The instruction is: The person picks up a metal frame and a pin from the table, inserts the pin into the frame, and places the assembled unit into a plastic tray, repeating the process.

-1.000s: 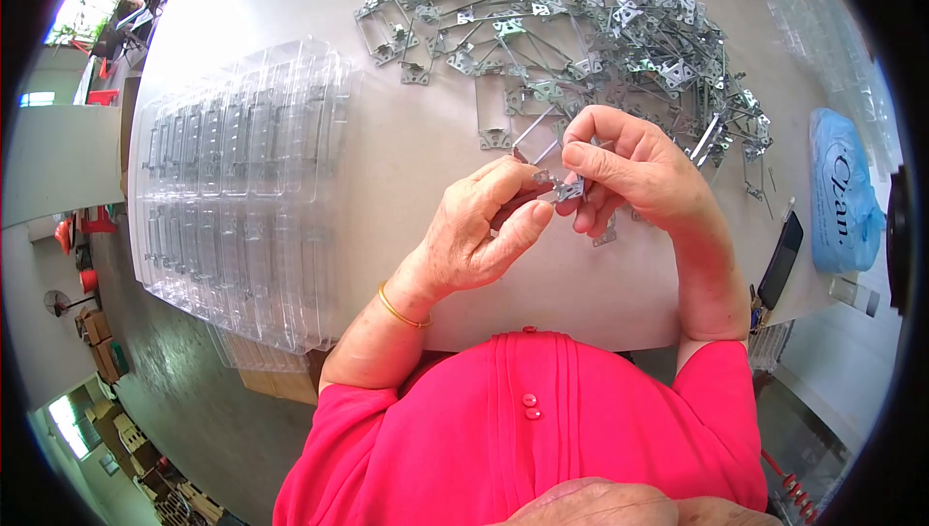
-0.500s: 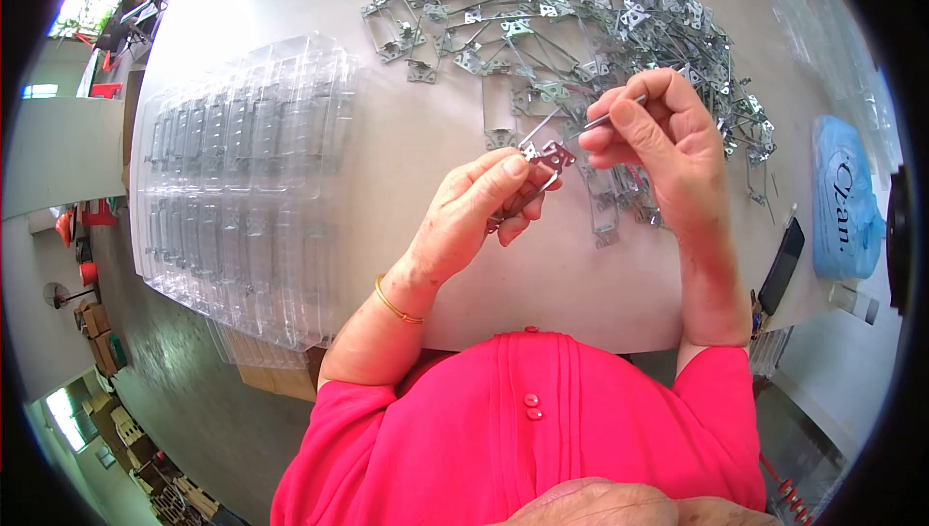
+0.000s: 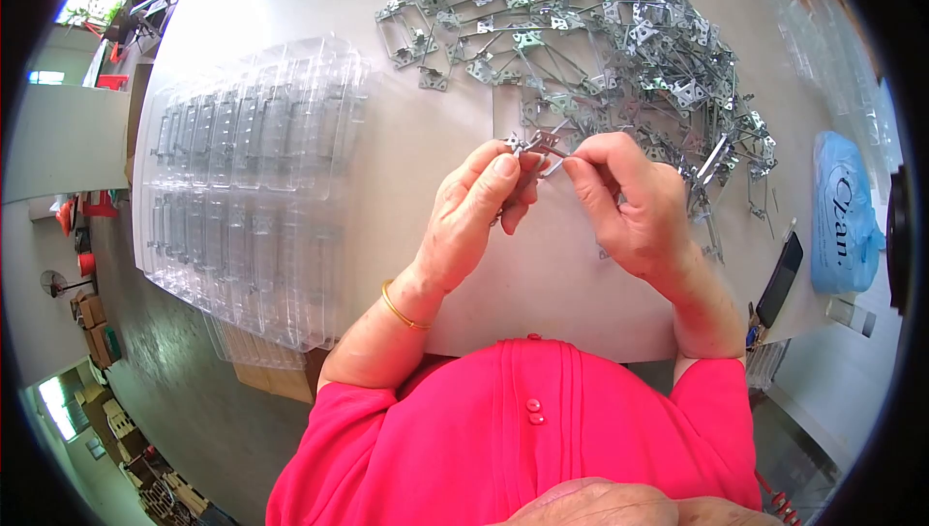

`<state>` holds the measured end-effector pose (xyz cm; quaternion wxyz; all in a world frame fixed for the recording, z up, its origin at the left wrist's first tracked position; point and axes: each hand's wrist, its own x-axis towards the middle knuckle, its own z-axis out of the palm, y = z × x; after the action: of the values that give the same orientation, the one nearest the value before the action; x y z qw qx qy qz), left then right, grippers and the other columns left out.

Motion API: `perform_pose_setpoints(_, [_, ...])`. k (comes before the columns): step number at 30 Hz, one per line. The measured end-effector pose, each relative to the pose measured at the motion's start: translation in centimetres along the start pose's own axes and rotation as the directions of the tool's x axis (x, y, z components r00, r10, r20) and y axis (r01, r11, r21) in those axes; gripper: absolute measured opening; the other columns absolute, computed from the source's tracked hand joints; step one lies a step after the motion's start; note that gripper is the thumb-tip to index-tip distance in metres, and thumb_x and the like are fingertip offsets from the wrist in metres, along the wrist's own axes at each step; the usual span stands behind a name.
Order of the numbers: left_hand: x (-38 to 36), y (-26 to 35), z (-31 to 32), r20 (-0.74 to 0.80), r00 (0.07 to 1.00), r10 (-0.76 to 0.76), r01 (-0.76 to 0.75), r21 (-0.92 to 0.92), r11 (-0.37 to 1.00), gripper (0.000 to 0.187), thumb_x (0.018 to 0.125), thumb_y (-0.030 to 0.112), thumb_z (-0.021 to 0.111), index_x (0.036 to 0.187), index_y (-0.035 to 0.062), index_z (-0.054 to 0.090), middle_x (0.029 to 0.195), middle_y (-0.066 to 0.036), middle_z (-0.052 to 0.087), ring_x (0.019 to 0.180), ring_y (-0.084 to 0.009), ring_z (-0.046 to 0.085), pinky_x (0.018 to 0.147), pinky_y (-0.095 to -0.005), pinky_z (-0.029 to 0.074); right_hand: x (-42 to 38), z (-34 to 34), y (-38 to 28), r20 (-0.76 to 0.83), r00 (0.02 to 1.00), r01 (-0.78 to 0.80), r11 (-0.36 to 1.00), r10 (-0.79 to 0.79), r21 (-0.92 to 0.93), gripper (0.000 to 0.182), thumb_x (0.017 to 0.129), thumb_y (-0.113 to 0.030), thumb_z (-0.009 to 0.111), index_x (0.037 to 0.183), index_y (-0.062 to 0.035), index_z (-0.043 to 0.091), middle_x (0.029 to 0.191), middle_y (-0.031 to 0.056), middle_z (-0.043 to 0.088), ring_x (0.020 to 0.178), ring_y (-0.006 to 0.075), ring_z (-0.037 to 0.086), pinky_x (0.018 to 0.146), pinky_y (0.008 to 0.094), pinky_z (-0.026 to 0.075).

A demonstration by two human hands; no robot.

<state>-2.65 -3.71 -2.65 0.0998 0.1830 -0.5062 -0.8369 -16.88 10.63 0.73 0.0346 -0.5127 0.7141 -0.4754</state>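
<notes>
Both hands meet above the desk (image 3: pixel 426 236), at the near edge of the heap of metal frames (image 3: pixel 600 32). The small metal piece (image 3: pixel 535 145) pinched between them is mostly hidden by fingertips; only a thin stamped plate with wire legs shows, its exact form unclear.

Left hand (image 3: pixel 471 213): fingers closed narrow on the piece from the left, thumb on top. Gold bangle (image 3: pixel 402 308) at the wrist.

Right hand (image 3: pixel 631 207): fingers pinched tight on the piece's right end; whether a separate wire is held cannot be told.

The heap is bright, zinc-looking, rectangular wire loops with small perforated corner plates, tangled; its far part is cut off by the frame top.

Left of the heap: stacked clear plastic trays (image 3: pixel 242 187), glossy, ribbed with long moulded pockets.

Right of the heap: blue plastic packet (image 3: pixel 842 216), script reading "Clean"; a dark phone (image 3: pixel 779 279) beside it, partly off the desk edge.
</notes>
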Motion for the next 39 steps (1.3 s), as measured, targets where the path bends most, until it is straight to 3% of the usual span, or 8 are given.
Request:
perform_pose_setpoints(3, [-0.2, -0.6, 0.3, -0.059, 0.988, 0.14, -0.126, 0.194, 0.973, 0.037, 0.108, 0.033, 0.05, 0.117, -0.0014, 0.061, 0.089, -0.004, 0.06, 0.07, -0.0076, 0.047, 0.065, -0.0223, 0.04, 0.0, -0.5, -0.7, 0.154, 0.972, -0.179, 0.984, 0.175, 0.016, 0.007, 0.098, -0.008, 0.067, 0.099, -0.0031, 0.062, 0.07, 0.0054, 0.065, 0.056, 0.0119, 0.063, 0.049, 0.0276, 0.047])
perform_pose_setpoints(5, [-0.2, -1.1, 0.2, -0.001, 0.955, 0.295, -0.273, 0.378, 0.885, 0.033, 0.109, 0.03, 0.052, 0.117, -0.0005, 0.059, 0.091, -0.001, 0.057, 0.076, -0.0065, 0.045, 0.068, -0.0222, 0.04, 0.5, -1.3, -1.6, 0.404, 0.782, -0.609, 0.723, 0.475, 0.327, 0.012, 0.104, -0.014, 0.061, 0.1, -0.003, 0.061, 0.067, 0.0022, 0.064, 0.054, 0.0073, 0.059, 0.046, 0.0254, 0.042])
perform_pose_setpoints(8, [-0.3, -0.8, 0.0, 0.019, 0.958, 0.285, -0.272, 0.367, 0.89, 0.028, 0.106, 0.021, 0.059, 0.117, -0.0045, 0.057, 0.1, -0.005, 0.057, 0.083, -0.009, 0.05, 0.073, -0.0255, 0.045, 0.7, -1.6, -1.3, 0.486, 0.727, -0.686, 0.542, 0.486, 0.485, 0.012, 0.106, -0.015, 0.057, 0.101, -0.0045, 0.062, 0.066, -0.0006, 0.062, 0.053, 0.0035, 0.054, 0.046, 0.0226, 0.039])
perform_pose_setpoints(12, [-0.3, -1.0, 0.0, 0.048, 0.935, 0.352, -0.343, 0.376, 0.861, 0.028, 0.106, 0.022, 0.06, 0.118, -0.0037, 0.057, 0.098, -0.005, 0.055, 0.084, -0.0095, 0.05, 0.073, -0.0257, 0.045, 0.5, -1.2, -1.8, 0.434, 0.736, -0.676, 0.6, 0.519, 0.428, 0.012, 0.106, -0.014, 0.057, 0.102, -0.0046, 0.062, 0.065, -0.0009, 0.06, 0.052, 0.0036, 0.053, 0.046, 0.0216, 0.04])
perform_pose_setpoints(14, [-0.3, -1.3, 0.1, 0.046, 0.913, 0.405, -0.391, 0.376, 0.84, 0.028, 0.105, 0.022, 0.061, 0.117, -0.0037, 0.057, 0.098, -0.004, 0.054, 0.082, -0.009, 0.05, 0.072, -0.0247, 0.044, 0.2, -1.2, -1.8, 0.357, 0.829, -0.541, 0.778, 0.431, 0.318, 0.012, 0.106, -0.015, 0.057, 0.102, -0.004, 0.062, 0.064, -0.0008, 0.059, 0.051, 0.0035, 0.052, 0.046, 0.0204, 0.04])
perform_pose_setpoints(20, [-0.4, -1.0, 0.0, 0.138, 0.924, 0.357, -0.383, 0.325, 0.865, 0.03, 0.108, 0.021, 0.056, 0.127, -0.0021, 0.054, 0.109, -0.002, 0.053, 0.088, -0.0073, 0.044, 0.081, -0.0222, 0.041, 0.8, -1.7, -1.8, 0.481, 0.742, -0.67, 0.549, 0.468, 0.5, 0.012, 0.105, -0.014, 0.058, 0.103, -0.0029, 0.061, 0.064, -0.0003, 0.059, 0.051, 0.0031, 0.051, 0.045, 0.0208, 0.039])
perform_pose_setpoints(33, [-0.4, -0.6, -0.3, 0.046, 0.964, 0.262, -0.265, 0.242, 0.933, 0.034, 0.108, 0.028, 0.054, 0.125, -0.0012, 0.056, 0.097, -0.003, 0.058, 0.082, -0.0088, 0.048, 0.074, -0.0232, 0.043, 1.1, -2.9, -1.6, 0.522, 0.697, -0.705, 0.603, 0.491, 0.375, 0.013, 0.105, -0.016, 0.058, 0.099, -0.0043, 0.06, 0.064, -0.0014, 0.059, 0.051, 0.0022, 0.049, 0.045, 0.0206, 0.038])
perform_pose_setpoints(39, [0.5, -1.0, -0.1, 0.114, 0.878, 0.465, -0.46, 0.466, 0.756, 0.037, 0.106, 0.026, 0.06, 0.128, -0.0031, 0.06, 0.105, -0.006, 0.065, 0.096, -0.0155, 0.059, 0.086, -0.0302, 0.048, 1.2, -2.9, -0.9, 0.349, 0.781, -0.623, 0.608, 0.518, 0.492, 0.012, 0.107, -0.019, 0.057, 0.105, -0.0083, 0.062, 0.075, 0.0007, 0.067, 0.059, 0.0036, 0.059, 0.051, 0.0198, 0.045])
